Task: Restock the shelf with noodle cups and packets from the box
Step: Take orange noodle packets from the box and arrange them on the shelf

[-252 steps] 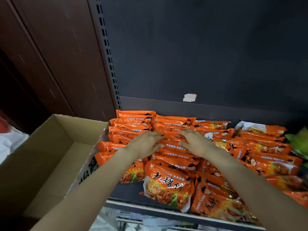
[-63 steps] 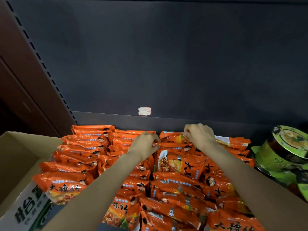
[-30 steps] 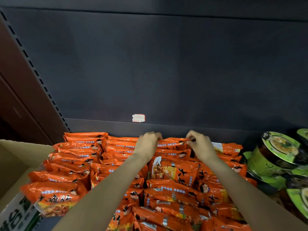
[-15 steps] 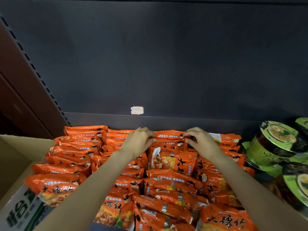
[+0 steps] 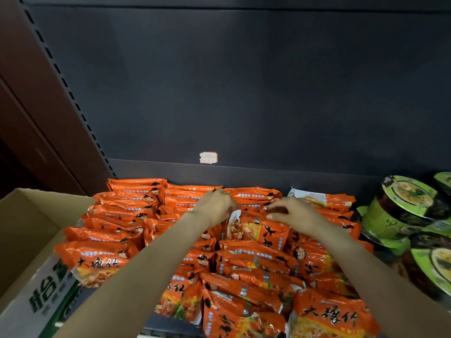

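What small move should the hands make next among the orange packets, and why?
Probably press the tilted packet down flat into its row. It sits askew with its picture side up, between the left hand and right hand, while the neighbouring orange packets lie in neat overlapping rows. Both hands already rest at its far edge, so a short push should do.

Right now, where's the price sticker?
Head view: the price sticker sits on the shelf's dark back panel, about centre, just above the back row of orange packets and above the left hand.
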`<state>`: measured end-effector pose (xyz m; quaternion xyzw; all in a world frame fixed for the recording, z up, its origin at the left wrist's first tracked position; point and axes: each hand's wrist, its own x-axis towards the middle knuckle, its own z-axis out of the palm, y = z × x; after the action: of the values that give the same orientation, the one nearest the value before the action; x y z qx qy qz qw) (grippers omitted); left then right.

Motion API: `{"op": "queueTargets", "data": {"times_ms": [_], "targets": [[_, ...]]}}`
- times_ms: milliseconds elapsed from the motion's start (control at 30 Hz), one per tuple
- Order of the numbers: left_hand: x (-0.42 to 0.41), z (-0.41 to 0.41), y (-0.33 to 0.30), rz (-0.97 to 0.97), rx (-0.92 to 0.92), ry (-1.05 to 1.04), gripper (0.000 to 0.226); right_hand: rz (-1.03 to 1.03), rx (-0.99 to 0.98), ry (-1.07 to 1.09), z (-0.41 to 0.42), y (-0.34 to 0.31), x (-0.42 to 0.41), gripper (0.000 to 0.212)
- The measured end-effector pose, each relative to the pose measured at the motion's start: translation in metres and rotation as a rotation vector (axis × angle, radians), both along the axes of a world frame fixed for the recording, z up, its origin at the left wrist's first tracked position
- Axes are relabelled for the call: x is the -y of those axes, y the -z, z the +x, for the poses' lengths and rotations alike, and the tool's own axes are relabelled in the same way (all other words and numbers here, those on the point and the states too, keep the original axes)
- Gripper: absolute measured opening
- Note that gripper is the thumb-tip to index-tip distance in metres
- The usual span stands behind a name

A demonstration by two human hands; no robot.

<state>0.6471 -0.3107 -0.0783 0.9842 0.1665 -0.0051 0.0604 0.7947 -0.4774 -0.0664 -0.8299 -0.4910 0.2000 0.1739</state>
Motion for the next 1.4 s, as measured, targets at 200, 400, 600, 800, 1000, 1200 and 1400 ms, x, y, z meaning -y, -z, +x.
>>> {"op": "queueTargets", "data": {"times_ms": [200,400,600,800,1000,1200,1400], "targets": [[0.0,-0.003,0.001,-0.251,0.261,-0.141,0.019,-0.04,-0.017,0.045,0.0,0.006,0.001,0.042],[-0.001,-0.004,-0.003,-0.353,0.354,-0.188,0.006,0.062,0.026,0.162,-0.003,0.008,-0.006,0.033],[-0.005,-0.011,0.001,-0.35,0.303,-0.18,0.008,0.133,0.019,0.169,-0.007,0.006,-0.006,0.025],[-0.002,-0.02,-0.001,-0.345,0.223,-0.087,0.042,0.173,0.034,0.164,-0.005,0.012,-0.003,0.015],[0.006,-0.02,-0.001,-0.122,0.195,-0.093,0.038,0.282,0.117,0.195,-0.011,0.009,-0.006,0.016],[0.008,-0.025,0.005,-0.068,0.323,-0.188,0.045,0.137,0.182,0.126,-0.005,0.008,-0.009,0.023],[0.002,-0.026,0.009,-0.176,0.236,-0.157,0.009,0.051,0.242,-0.002,-0.005,0.013,-0.006,0.034]]}}
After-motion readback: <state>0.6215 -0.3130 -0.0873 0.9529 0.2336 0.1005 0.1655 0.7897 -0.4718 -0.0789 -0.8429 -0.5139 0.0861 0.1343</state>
